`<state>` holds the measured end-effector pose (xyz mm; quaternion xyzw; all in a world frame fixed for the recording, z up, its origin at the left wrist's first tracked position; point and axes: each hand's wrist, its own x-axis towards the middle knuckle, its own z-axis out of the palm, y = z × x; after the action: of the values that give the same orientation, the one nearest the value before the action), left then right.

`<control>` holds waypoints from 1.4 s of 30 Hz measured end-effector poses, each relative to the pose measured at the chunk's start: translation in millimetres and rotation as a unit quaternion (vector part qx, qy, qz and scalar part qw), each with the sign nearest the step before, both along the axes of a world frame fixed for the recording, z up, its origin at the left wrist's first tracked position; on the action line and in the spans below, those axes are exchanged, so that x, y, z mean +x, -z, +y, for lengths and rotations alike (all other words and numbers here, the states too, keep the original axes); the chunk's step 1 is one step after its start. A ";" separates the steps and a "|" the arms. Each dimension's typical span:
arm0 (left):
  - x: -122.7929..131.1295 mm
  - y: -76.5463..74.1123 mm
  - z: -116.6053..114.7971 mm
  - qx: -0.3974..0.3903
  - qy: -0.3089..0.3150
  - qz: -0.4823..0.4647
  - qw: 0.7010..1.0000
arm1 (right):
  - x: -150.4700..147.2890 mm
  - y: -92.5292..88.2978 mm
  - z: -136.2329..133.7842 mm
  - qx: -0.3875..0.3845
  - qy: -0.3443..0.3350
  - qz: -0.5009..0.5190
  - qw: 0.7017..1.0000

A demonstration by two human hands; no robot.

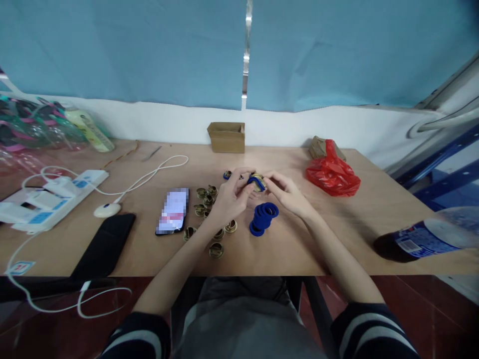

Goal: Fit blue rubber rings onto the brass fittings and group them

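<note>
My left hand (232, 198) is closed, pinching a blue ring (261, 185) that lies against a round brass-coloured piece (256, 178). From the other side, the fingers of my right hand (287, 192) close on the same brass-coloured piece. Fingers partly cover both parts, so I cannot tell how far the ring is seated. Just below my hands leans a stack of blue rings (264, 216) on the table. Several more round brass-coloured pieces (216, 250), with raised parts on top, lie around my left forearm, some hidden by it.
A lit phone (172, 211) and a black flat case (107, 244) lie to the left, near a white power strip (60, 204) with cables. At the back stands a small cardboard box (227, 138). To the right are a red plastic bag (332, 174) and a lying drink bottle (422, 239).
</note>
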<state>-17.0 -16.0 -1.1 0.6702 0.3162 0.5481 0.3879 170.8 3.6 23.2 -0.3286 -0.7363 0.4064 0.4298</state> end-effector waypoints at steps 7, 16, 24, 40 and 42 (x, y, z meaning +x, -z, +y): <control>5.9 -5.7 0.5 -0.006 -0.006 0.033 0.999 | -0.6 7.0 3.8 -0.009 0.071 0.060 0.996; 12.2 -4.6 0.7 0.009 -0.089 0.048 0.995 | -3.3 9.6 -0.5 -0.017 0.075 0.052 0.996; 4.7 -4.7 -1.4 0.011 -0.124 0.091 0.988 | -1.4 15.4 -1.2 0.044 0.106 -0.045 0.992; -11.0 -9.9 -15.0 0.076 -0.131 0.178 0.972 | 28.4 10.4 16.8 0.071 0.228 -0.024 0.971; -10.1 -15.5 -21.6 0.110 -0.122 0.205 0.965 | 32.2 12.5 19.5 0.092 0.245 -0.068 0.963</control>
<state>-27.1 -37.6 14.4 0.7628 0.4067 0.4735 0.1688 203.0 23.1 10.8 -0.4845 -0.6953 0.1958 0.4934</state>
